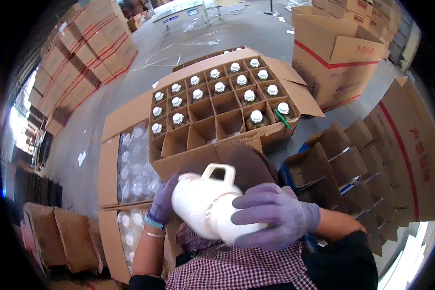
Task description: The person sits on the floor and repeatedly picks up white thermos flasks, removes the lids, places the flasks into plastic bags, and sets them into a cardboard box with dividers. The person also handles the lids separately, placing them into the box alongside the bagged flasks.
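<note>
Head view: a white jug (pixel 195 205) lies tilted on its side between the gloved hands, loop handle uppermost, above the checked apron (pixel 237 270) and just this side of a divided carton (pixel 179 162) of white-capped bottles (pixel 256 117). The left hand (pixel 163 203) supports the jug's left end, its fingertips partly hidden behind it. The right hand (pixel 275 217) holds the opposite end, fingers spaced and curled over the white surface.

Brown cartons (pixel 92 36) are standing stacked at ten o'clock; a paper scrap (pixel 81 158) is lying on the floor (pixel 88 129) at nine; a white table-like unit (pixel 181 18) is standing near twelve.
</note>
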Tool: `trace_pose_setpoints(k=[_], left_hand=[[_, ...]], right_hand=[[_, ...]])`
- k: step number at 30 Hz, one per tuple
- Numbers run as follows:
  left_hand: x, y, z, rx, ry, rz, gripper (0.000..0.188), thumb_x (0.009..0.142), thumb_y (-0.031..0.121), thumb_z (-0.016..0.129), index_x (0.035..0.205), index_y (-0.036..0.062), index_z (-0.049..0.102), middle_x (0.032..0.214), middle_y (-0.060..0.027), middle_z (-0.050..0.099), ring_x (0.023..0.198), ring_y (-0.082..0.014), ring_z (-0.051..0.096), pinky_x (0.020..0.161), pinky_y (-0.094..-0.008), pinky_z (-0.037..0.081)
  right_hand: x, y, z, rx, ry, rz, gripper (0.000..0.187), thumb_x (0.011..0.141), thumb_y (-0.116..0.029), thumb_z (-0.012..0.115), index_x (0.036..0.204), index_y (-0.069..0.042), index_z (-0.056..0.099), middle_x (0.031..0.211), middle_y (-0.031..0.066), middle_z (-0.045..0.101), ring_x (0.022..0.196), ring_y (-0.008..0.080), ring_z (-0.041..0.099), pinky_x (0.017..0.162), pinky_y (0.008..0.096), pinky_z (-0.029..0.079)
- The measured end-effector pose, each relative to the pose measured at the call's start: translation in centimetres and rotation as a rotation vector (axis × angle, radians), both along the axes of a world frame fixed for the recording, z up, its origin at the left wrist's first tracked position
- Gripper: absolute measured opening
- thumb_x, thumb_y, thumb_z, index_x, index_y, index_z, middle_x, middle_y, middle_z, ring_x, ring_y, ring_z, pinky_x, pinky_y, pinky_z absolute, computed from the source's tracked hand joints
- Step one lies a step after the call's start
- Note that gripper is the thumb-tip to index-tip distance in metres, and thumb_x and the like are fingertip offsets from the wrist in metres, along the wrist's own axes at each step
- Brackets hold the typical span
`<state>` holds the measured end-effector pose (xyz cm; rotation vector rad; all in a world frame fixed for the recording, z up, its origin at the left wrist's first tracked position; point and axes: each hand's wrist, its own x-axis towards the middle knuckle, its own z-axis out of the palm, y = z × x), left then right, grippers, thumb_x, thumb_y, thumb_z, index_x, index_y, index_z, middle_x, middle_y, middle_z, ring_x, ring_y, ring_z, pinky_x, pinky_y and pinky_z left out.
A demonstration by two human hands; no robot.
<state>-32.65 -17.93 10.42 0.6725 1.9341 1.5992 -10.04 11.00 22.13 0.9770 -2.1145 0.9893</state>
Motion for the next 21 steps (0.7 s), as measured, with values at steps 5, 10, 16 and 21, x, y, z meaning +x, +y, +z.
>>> trace_pose_setpoints(k=[5,10,16,21], left_hand=[[1.7,-4.3,1.9,0.476,-0.724,0.298,0.063,0.107,0.05,0.036,0.142,-0.0003,0.049,0.136,-0.0211,0.06,0.122,-0.0312,0.061,0.108,-0.0453,0.048],[1.0,-3.7,2.9,0.302,-0.143,0.542,0.062,0.11,0.048,0.028,0.13,-0.0028,0.058,0.124,-0.0171,0.067,0.112,-0.0249,0.066,0.1,-0.039,0.052],[1.5,-4.7,3.1,0.227,0.142,0.963,0.064,0.108,0.053,0.035,0.13,-0.0027,0.058,0.12,-0.0154,0.066,0.104,-0.0213,0.065,0.093,-0.0364,0.051],[3.6,-3.5,1.9,0.128,0.857,0.941,0.068,0.106,0.058,0.034,0.129,-0.0033,0.054,0.118,-0.0136,0.063,0.106,-0.0205,0.06,0.094,-0.0368,0.049]], right_hand=[[-12.4,5.6,-1.2,-0.253,-0.038,-0.515,0.064,0.067,-0.023,0.08,0.125,-0.009,0.058,0.127,0.0157,0.056,0.116,0.0381,0.057,0.098,0.0499,0.048],[-27.9,9.6,-13.6,0.214,-0.456,-0.93,0.062,0.075,-0.037,0.077,0.131,-0.018,0.058,0.126,0.0145,0.055,0.118,0.0358,0.056,0.101,0.0491,0.047],[-25.5,1.6,-10.4,-0.41,-0.629,-0.312,0.055,0.092,-0.043,0.067,0.13,-0.005,0.06,0.131,0.0202,0.057,0.127,0.0378,0.051,0.11,0.044,0.041],[-15.7,-1.6,-4.8,-0.706,-1.593,0.023,0.07,0.1,-0.066,0.035,0.132,-0.006,0.054,0.118,0.0165,0.061,0.068,0.0274,0.066,0.061,0.0326,0.057]])
